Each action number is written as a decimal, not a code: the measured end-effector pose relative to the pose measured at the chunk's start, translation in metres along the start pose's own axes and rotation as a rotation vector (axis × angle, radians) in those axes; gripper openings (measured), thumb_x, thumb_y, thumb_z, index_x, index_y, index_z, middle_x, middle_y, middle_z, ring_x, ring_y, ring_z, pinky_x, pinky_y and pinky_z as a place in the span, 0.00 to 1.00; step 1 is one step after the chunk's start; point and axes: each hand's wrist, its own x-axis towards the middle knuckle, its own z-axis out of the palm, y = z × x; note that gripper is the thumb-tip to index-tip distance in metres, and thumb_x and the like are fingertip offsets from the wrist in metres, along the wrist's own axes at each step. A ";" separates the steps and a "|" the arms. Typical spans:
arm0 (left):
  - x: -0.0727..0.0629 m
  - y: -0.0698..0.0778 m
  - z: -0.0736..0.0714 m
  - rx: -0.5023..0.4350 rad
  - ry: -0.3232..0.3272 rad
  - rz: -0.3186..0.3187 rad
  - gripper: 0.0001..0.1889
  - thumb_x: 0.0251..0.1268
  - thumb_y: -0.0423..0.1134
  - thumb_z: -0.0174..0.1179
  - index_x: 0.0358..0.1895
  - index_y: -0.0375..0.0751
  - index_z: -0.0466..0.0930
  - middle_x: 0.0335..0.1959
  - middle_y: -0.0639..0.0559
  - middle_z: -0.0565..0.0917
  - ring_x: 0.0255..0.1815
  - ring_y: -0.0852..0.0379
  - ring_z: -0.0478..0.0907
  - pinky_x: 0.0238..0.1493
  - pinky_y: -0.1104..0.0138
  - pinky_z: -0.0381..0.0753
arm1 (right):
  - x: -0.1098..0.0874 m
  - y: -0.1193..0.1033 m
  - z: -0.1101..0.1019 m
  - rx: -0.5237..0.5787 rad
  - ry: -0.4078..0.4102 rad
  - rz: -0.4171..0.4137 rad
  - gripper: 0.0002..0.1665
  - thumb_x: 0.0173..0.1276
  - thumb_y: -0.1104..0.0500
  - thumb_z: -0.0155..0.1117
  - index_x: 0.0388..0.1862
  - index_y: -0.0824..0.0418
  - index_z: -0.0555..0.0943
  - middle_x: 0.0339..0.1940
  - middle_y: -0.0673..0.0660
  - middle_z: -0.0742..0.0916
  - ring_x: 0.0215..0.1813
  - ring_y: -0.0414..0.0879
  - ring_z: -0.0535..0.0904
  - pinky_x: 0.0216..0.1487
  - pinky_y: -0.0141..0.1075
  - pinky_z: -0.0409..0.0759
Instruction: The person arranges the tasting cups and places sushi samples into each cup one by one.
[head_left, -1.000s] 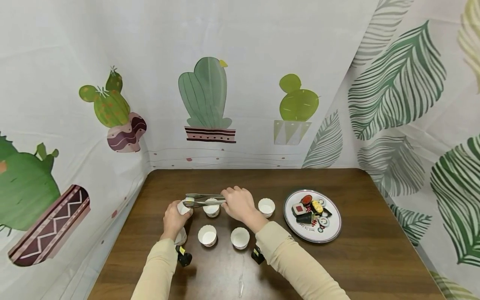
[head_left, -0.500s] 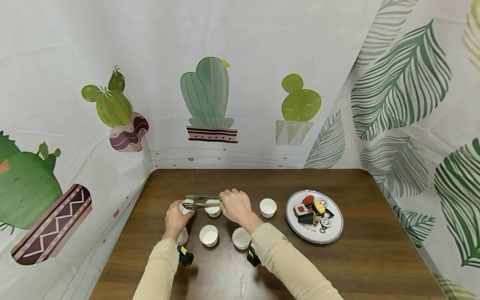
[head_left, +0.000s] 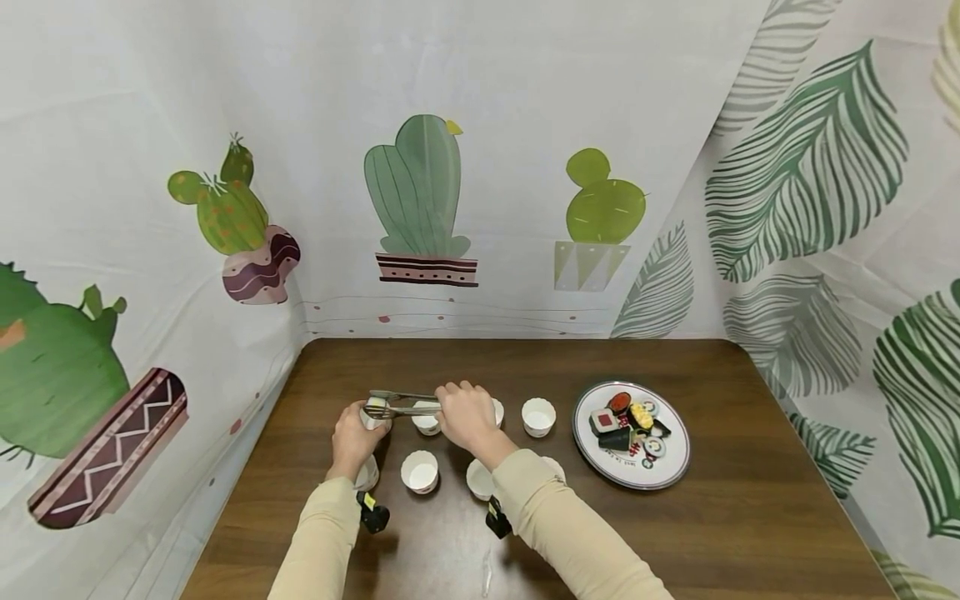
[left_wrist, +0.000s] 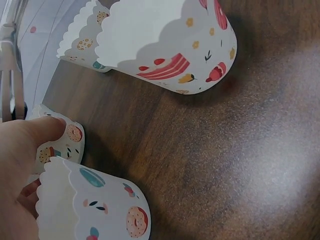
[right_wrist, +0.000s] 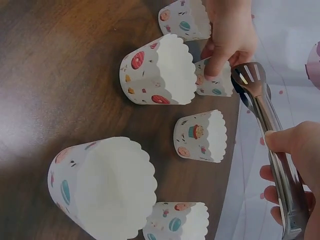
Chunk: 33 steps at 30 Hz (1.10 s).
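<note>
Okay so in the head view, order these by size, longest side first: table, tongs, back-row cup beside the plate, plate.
1. Table
2. Plate
3. Tongs, partly hidden by the right hand
4. Back-row cup

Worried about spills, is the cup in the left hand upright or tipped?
Upright: the held cup faces the same way as the standing cups nearby.

Brown wood-grain table (head_left: 712, 533), white cloth backdrop (head_left: 517, 75) behind, four potted-cactus prints (head_left: 416, 192), green and grey leaf prints (head_left: 813, 167) at right.
</note>
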 end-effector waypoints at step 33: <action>0.002 -0.004 0.004 -0.014 0.018 0.017 0.33 0.46 0.40 0.68 0.56 0.31 0.69 0.51 0.33 0.74 0.52 0.35 0.72 0.50 0.44 0.69 | -0.005 -0.001 0.007 0.022 0.005 0.022 0.17 0.57 0.45 0.62 0.44 0.50 0.80 0.36 0.46 0.83 0.39 0.44 0.78 0.36 0.35 0.74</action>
